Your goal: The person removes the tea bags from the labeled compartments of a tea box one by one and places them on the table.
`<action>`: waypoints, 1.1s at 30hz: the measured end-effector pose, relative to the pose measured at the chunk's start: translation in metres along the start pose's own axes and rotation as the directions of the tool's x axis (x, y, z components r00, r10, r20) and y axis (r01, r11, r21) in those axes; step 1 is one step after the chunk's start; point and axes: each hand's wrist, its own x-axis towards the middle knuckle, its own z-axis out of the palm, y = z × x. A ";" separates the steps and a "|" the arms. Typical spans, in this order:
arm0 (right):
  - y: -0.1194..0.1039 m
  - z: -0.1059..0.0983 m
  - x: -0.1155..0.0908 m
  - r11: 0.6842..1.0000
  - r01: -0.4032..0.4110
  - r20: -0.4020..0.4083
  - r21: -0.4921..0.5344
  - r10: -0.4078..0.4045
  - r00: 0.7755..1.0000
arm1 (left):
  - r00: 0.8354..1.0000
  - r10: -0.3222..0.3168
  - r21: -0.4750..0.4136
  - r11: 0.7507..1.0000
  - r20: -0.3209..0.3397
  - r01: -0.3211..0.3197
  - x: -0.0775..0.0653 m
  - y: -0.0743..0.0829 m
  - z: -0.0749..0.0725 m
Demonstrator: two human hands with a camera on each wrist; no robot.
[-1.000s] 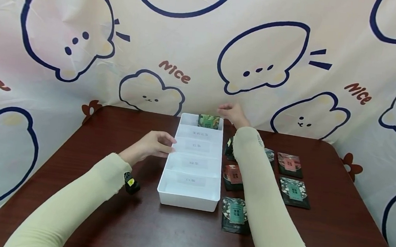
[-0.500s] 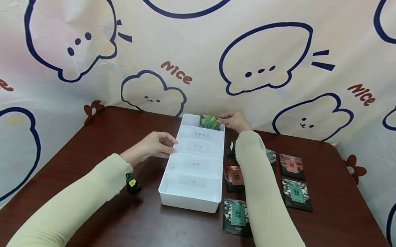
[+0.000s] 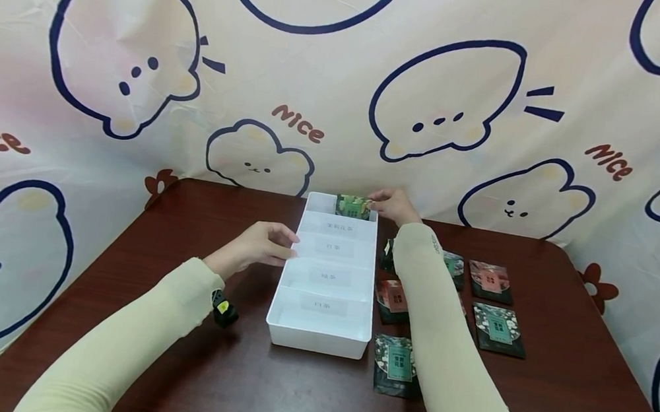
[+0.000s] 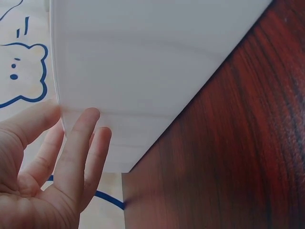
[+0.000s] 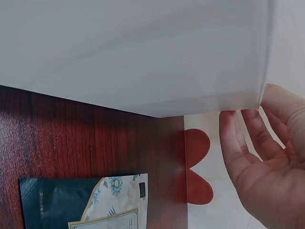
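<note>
A long white divided box (image 3: 318,343) with a paper label in several of its compartments stands on the table. In its farthest compartment a green tea packet (image 3: 352,206) leans upright at the right side. My left hand (image 3: 260,246) rests on the box's left side. In the left wrist view its thumb is at the rim and its straight fingers (image 4: 78,138) lie against the outer wall. My right hand (image 3: 394,205) grips the far right corner of the box. In the right wrist view the thumb is at the rim, with the curled fingers (image 5: 232,138) at the end wall.
Right of the box lie several dark tea packets, among them a teal-labelled one (image 3: 398,365), a red-labelled one (image 3: 394,300) and another red one (image 3: 491,281). My right sleeve (image 3: 439,309) covers part of them. A patterned cloth (image 3: 343,68) hangs behind the table (image 3: 200,379).
My right hand has come down from above the far right of the box onto its corner. My left hand has stayed at the box's left side.
</note>
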 end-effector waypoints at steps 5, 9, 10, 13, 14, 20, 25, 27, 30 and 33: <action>0.000 0.001 0.000 1.000 0.009 -0.013 0.005 -0.009 1.000 | 1.000 0.002 -0.001 1.000 -0.002 -0.002 0.000 0.000 0.000; 0.000 0.002 0.000 1.000 0.023 -0.030 -0.003 -0.023 0.999 | 1.000 0.004 -0.001 1.000 -0.005 -0.004 -0.001 0.002 0.001; 0.000 0.002 0.001 1.000 0.025 -0.034 0.000 -0.025 0.999 | 1.000 0.004 0.001 1.000 -0.006 -0.004 -0.002 0.002 0.001; 0.000 0.002 0.003 0.999 0.036 -0.038 0.029 -0.035 0.999 | 1.000 0.002 0.007 1.000 -0.010 -0.001 -0.003 0.003 0.001; 0.000 0.002 0.004 0.998 0.044 -0.038 0.041 -0.042 0.998 | 1.000 0.001 0.009 1.000 -0.011 -0.001 -0.003 0.003 0.001; -0.003 -0.001 0.005 0.982 0.104 -0.059 0.158 -0.095 0.994 | 1.000 -0.002 0.009 1.000 -0.011 0.002 -0.002 0.002 0.002; -0.008 -0.012 0.002 0.947 0.145 -0.081 0.287 -0.127 0.989 | 1.000 -0.001 0.028 1.000 -0.016 0.001 -0.002 0.003 0.002; -0.011 -0.018 -0.002 0.924 0.160 -0.093 0.349 -0.135 0.986 | 1.000 -0.003 0.030 1.000 -0.017 0.004 -0.002 0.003 0.002; -0.017 -0.028 -0.012 0.888 0.167 -0.115 0.429 -0.129 0.985 | 1.000 -0.006 0.032 0.999 -0.015 0.006 -0.001 0.002 0.001; -0.020 -0.038 -0.026 0.859 0.174 -0.140 0.482 -0.121 0.983 | 1.000 -0.008 0.032 0.999 -0.013 0.008 0.000 0.000 0.001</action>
